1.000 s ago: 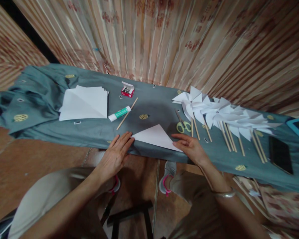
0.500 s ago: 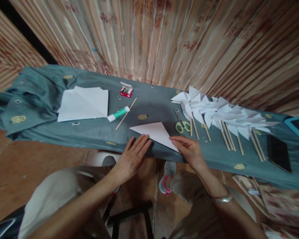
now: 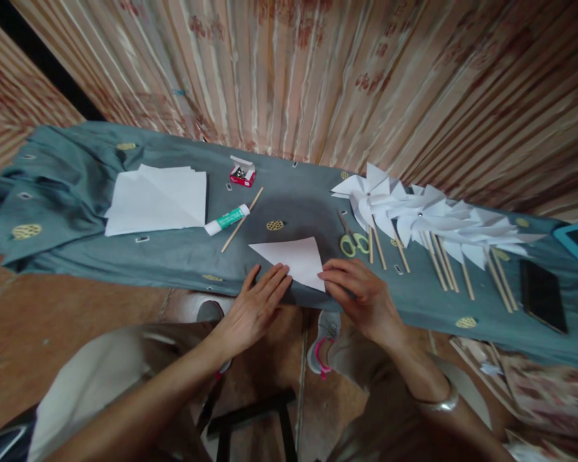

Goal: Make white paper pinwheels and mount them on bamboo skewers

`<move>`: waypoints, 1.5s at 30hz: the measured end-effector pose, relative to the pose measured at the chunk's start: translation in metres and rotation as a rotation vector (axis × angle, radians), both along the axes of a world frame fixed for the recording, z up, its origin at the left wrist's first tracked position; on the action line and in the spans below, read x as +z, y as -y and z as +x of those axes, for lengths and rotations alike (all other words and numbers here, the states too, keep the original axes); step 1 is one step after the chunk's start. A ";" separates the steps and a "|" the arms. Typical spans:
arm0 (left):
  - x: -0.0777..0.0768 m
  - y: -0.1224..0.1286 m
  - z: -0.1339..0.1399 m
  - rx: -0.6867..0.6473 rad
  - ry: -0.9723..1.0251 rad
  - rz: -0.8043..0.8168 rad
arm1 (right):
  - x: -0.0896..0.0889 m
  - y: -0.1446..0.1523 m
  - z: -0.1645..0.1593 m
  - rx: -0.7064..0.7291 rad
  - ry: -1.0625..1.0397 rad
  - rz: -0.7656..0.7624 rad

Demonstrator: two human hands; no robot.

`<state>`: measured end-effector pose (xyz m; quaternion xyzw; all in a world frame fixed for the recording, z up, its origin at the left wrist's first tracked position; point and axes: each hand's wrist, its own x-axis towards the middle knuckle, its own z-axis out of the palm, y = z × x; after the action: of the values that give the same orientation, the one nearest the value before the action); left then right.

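So the folded paper is on the surface, just left of the scissors and nearer the body. Left hand flat, fingers a bit spread; right hand pinching its right edge. I'd line up edges first, then press firmly

Left hand flat; right hand curled, pinching.
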<state>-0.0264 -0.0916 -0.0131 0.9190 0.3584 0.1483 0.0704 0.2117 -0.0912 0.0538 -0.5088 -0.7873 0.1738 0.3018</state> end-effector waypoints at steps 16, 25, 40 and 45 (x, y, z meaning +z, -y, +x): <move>0.002 -0.001 0.002 0.003 -0.017 -0.031 | -0.002 -0.068 -0.046 0.079 -0.173 -0.263; 0.002 0.000 0.000 -0.014 -0.008 -0.039 | -0.010 -0.089 -0.070 0.105 -0.082 -0.266; 0.002 0.004 -0.003 -0.026 -0.007 -0.036 | -0.031 -0.092 -0.091 0.092 0.140 -0.030; 0.004 0.004 -0.003 -0.022 -0.007 -0.051 | -0.035 -0.090 -0.094 0.089 0.144 0.008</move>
<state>-0.0294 -0.0958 -0.0094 0.9212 0.3523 0.1353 0.0943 0.1173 -0.0016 0.0185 -0.4835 -0.8294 0.1469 0.2383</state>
